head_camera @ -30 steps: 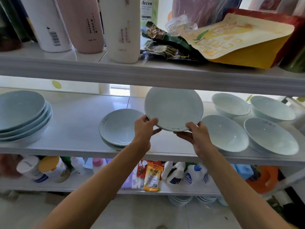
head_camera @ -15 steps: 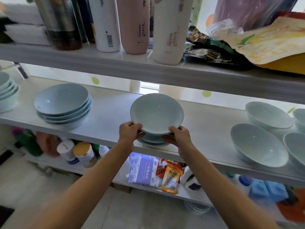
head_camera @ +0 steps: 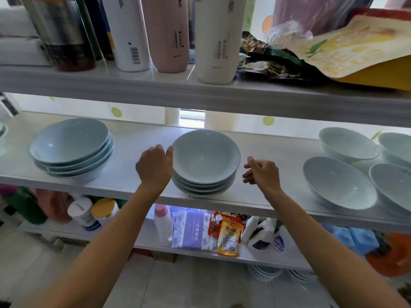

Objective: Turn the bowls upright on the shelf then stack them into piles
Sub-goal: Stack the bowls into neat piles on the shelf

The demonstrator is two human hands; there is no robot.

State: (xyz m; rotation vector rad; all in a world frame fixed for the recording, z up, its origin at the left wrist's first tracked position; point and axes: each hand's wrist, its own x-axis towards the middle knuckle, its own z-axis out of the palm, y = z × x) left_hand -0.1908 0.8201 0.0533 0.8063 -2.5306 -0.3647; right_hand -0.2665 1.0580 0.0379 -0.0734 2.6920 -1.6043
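A pile of several pale blue bowls [head_camera: 205, 158] stands upright at the middle of the white shelf [head_camera: 138, 174], near its front edge. My left hand [head_camera: 154, 166] rests against the pile's left rim, fingers loosely curled. My right hand [head_camera: 261, 173] hovers just right of the pile, apart from it, holding nothing. A second pile of bowls [head_camera: 71, 147] stands at the left. At the right, several single bowls sit upright: a near one [head_camera: 338, 182], one behind it [head_camera: 348, 144], and two more at the frame edge [head_camera: 393, 185].
The upper shelf [head_camera: 200, 94] hangs low over the bowls and carries bottles [head_camera: 215, 38] and snack bags [head_camera: 355, 47]. The shelf below holds bottles, packets [head_camera: 230, 237] and cleaning jugs. Another bowl pile peeks in at the far left edge [head_camera: 2, 132].
The bowl I held in both hands now sits on top of the middle pile. My right hand has let go and drawn off to the right; my left hand stays at the rim.
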